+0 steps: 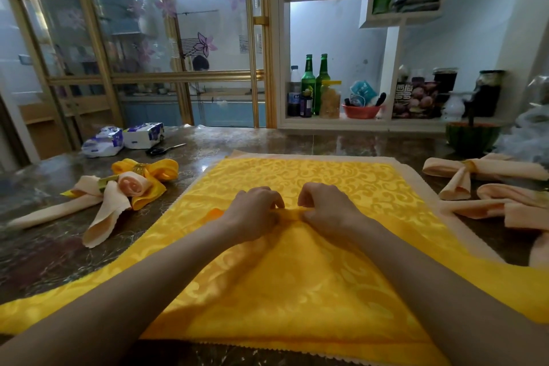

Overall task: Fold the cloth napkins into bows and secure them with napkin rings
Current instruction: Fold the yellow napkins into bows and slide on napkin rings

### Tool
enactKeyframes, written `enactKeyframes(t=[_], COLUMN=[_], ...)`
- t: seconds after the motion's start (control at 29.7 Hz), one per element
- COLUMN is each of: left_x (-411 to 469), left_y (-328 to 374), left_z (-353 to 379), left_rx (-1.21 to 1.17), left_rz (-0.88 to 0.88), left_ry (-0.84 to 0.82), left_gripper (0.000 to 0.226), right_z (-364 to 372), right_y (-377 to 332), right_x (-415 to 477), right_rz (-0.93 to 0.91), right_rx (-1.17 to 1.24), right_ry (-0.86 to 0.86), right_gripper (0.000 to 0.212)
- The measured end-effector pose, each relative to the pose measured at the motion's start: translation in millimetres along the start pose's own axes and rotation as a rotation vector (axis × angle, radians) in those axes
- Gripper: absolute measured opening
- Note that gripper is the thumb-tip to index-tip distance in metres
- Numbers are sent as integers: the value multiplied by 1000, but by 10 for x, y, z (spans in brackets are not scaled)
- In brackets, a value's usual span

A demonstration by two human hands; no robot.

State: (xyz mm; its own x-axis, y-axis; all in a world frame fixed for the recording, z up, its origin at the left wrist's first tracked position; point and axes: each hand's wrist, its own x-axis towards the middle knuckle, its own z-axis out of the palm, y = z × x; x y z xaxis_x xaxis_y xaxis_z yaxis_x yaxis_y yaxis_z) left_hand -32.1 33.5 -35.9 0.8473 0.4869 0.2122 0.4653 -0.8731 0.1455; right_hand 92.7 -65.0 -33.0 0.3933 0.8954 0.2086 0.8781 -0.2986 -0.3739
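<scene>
A yellow patterned napkin lies spread across the table's middle, over a peach cloth whose edge shows at the back and right. My left hand and my right hand sit side by side at its centre, fingers curled, each pinching a raised fold of the yellow fabric. At the left lie finished bows: a peach one and a yellow one, each with a gold ring. More peach bows lie at the right.
Two tissue packs and black scissors lie at the back left of the dark marble table. A cut watermelon stands at the back right. Shelves with green bottles and jars rise behind the table.
</scene>
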Motion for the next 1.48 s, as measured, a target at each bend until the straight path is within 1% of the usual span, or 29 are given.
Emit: enactKeyframes(t=[0.07,0.2,0.3,0.4,0.47,0.54,0.61,0.64,0.74,0.84,0.91,0.98,1.04,1.11,1.21,1.28,1.31,1.38,1.48], left_x=[-30,-104,-128,-114,-107,-98,-102,-110,-118,-128,-149,-178,-209,-239,-267,-236,-218,-179,-165], left_y=[12,4,-20,-36,-45,-51,-51,-47,-61,-71,-53,-29,-18,-4,3,-7,-9,-5,51], left_z=[-44,-108,-75,-49,-66,-81,-85,-95,-135,-158,-143,-117,-97,-112,-137,-139,-144,-150,-139], left_rx=[-8,-6,-68,-160,-173,-114,-25,18,72,62,61,126,151,83,-107,-207,-228,-197,-71], left_rz=[11,36,-28,-74,-76,-63,-32,-19,-1,-9,2,53,90,77,12,-49,-87,-126,-64], left_ry=[5,62,-22,-55,-50,-83,-107,-109,-109,-112,-51,40,70,19,-85,-117,-139,-190,-178], left_gripper=[27,23,17,25,27,26,26,27,28,27,25,23,19,17,18,22,24,29,28], right_z=[12,61,59,41,47,46,41,37,17,-33,-67,-71,-39,-25,-32,-31,-14,22,53], right_y=[-31,-78,-85,-60,-32,-2,21,26,32,17,-10,-52,-74,-65,-25,-8,-6,-19,-32], right_x=[-6,-45,-97,-141,-150,-128,-98,-86,-45,-40,-64,-102,-151,-202,-234,-242,-239,-224,-204], right_rz=[-1,-118,-201,-268,-258,-210,-165,-147,-103,-104,-123,-166,-202,-211,-211,-192,-185,-172,-145], right_rx=[-14,-106,-159,-191,-144,-79,-44,-41,-103,-162,-212,-269,-267,-183,-113,-75,-65,-87,-120], right_ry=[14,47,16,-46,-61,-60,-80,-107,-185,-150,-99,-33,2,-31,-122,-138,-128,-92,-68], right_gripper=[25,17,18,11,3,15,16,18,31,28,25,22,20,18,14,10,13,19,25])
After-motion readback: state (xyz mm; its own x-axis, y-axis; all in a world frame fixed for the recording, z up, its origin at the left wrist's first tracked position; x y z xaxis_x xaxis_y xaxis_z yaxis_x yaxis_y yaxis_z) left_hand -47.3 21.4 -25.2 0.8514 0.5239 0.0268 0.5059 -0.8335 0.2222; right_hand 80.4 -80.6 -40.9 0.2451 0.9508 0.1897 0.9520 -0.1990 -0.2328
